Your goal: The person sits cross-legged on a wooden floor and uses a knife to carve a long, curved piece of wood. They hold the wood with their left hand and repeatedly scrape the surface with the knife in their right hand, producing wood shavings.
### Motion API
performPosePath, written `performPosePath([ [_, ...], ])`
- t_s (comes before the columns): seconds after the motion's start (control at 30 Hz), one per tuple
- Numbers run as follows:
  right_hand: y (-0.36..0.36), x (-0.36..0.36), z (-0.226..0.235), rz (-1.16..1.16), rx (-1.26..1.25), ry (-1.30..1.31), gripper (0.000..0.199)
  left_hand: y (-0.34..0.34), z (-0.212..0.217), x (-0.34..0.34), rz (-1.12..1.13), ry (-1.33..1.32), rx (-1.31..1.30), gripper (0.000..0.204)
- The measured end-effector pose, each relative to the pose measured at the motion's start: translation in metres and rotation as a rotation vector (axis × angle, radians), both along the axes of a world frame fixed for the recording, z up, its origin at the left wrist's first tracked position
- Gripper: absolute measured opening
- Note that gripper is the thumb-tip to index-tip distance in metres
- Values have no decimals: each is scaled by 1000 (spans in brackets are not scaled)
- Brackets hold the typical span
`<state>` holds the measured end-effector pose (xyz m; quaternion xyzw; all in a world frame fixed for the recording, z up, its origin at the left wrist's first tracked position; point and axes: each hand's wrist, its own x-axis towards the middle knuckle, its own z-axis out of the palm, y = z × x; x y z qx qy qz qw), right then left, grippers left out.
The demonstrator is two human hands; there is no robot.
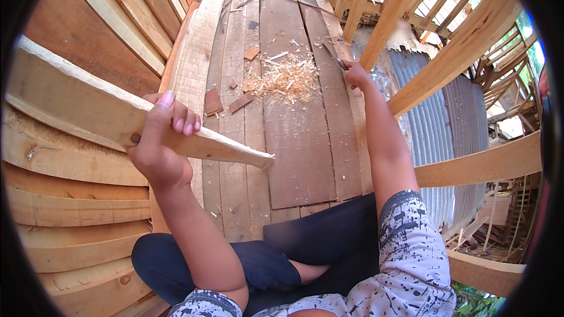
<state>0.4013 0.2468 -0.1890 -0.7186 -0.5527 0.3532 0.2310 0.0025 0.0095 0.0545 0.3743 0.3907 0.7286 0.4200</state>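
Observation:
My left hand (164, 135) is closed around a long wooden plank (82, 94), thumb on its upper edge and fingers over the side. The plank slants from the far left toward the middle, and its rough-cut, narrowed end lies over the floorboards. Out to the far right, my right hand (356, 75) grips a knife (333, 53) with a thin blade pointing away and to the left. The blade is apart from the plank; its handle is mostly hidden in my fingers. A heap of pale wood shavings (288, 79) lies on the boards left of the knife.
Small reddish wood offcuts (213, 101) lie beside the shavings on the plank floor (299, 164). Stacked boards (76, 199) line the left. Upright wooden slats (458, 47) stand on the right, with corrugated metal sheets (429, 105) beyond. My folded legs (329, 235) are at the near side.

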Motion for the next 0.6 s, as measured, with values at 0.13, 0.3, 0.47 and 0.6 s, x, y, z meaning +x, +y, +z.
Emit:
performPosePath([
  [0.13, 15, 7, 7, 90, -94, 91, 66, 2, 3, 3, 38, 50, -52, 20],
  [0.3, 22, -7, 10, 97, -79, 62, 66, 5, 1, 1, 52, 34, -49, 19],
  [0.47, 29, -21, 10, 127, -80, 111, 66, 6, 0, 7, 33, 38, -26, 18],
  [0.6, 31, -34, 7, 141, -10, 6, 69, 8, -2, 9, -23, 62, 11, 17],
])
